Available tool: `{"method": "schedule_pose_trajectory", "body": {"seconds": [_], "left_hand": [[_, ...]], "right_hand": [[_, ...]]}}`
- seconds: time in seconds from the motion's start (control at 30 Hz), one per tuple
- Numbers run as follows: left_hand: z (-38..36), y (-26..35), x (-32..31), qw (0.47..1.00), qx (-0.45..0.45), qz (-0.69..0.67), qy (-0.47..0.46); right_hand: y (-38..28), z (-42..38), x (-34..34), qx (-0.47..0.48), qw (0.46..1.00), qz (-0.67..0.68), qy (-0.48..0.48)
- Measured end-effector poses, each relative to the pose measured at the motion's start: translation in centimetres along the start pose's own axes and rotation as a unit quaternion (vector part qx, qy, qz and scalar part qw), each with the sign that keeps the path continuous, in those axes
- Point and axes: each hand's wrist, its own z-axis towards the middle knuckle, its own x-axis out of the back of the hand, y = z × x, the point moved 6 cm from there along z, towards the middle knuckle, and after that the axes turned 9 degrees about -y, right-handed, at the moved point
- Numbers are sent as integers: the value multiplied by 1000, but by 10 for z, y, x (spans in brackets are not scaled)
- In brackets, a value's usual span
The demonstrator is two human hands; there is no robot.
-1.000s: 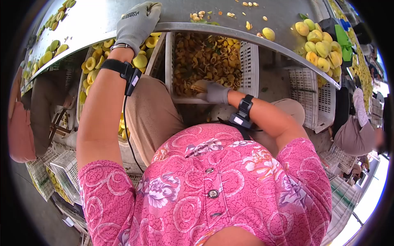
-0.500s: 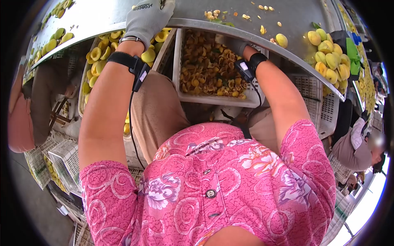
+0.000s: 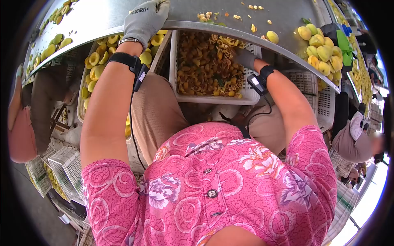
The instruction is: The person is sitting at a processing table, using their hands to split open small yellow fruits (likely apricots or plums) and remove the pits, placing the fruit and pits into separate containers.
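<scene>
My left hand (image 3: 145,19), in a grey knit glove, rests on the metal table (image 3: 184,12) at its front edge. Its fingers are curled in; whatever they may hold is hidden. Below the table edge, my right hand (image 3: 245,58), also gloved, reaches into the right side of a white plastic crate (image 3: 217,99). Small brown and yellow fruit scraps (image 3: 205,65) fill this crate, and the fingers are dark and blurred against them. Under my left wrist stands another crate with halved yellow fruit (image 3: 94,58), like peaches or apricots.
A pile of whole yellow fruit (image 3: 324,51) lies at the table's right end, beside a green bag (image 3: 344,47). Pale scraps and one single fruit (image 3: 272,37) lie nearer the middle. Other people sit left and right; stacked white crates (image 3: 67,164) stand at lower left.
My right hand has shifted right and down inside the crate, and lighter scraps now show at its upper right. The left hand stays at the table edge. The view has moved slightly.
</scene>
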Motion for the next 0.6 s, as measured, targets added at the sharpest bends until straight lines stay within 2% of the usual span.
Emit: {"method": "schedule_pose_trajectory", "body": {"seconds": [0.07,0.13,0.17,0.23,0.27,0.3,0.33,0.37,0.43,0.5,0.57,0.6], "left_hand": [[0,-1,1,1000,-19,-15,20],[-1,3,3,999,-17,-32,17],[-2,4,3,999,-15,-46,11],[-1,-1,2,999,-20,-33,18],[0,-1,0,999,-30,-22,19],[0,-3,-1,999,-31,-18,19],[1,-5,0,1000,-18,-15,13],[2,-7,-2,1000,-6,-14,4],[7,-14,-8,999,-1,21,-25],[16,-15,-11,998,-3,54,-43],[11,-16,-11,999,23,26,-6],[12,-16,-10,998,34,12,-44]], "right_hand": [[2,-25,-12,-93,976,-73,-182],[-17,-63,-46,-68,966,-75,-239],[-11,-66,-59,-66,966,-80,-239],[15,-66,-103,-61,883,-313,-344],[23,-49,-90,-50,950,-187,-244],[20,-42,-59,-76,994,-22,-80],[23,-41,-27,-97,981,144,89],[15,-38,-16,-96,980,148,90],[-7,-41,5,-115,973,128,157],[-62,-43,-6,12,990,51,127],[-94,-28,-40,10,996,65,61],[-103,-18,-54,-6,997,40,63]]}}
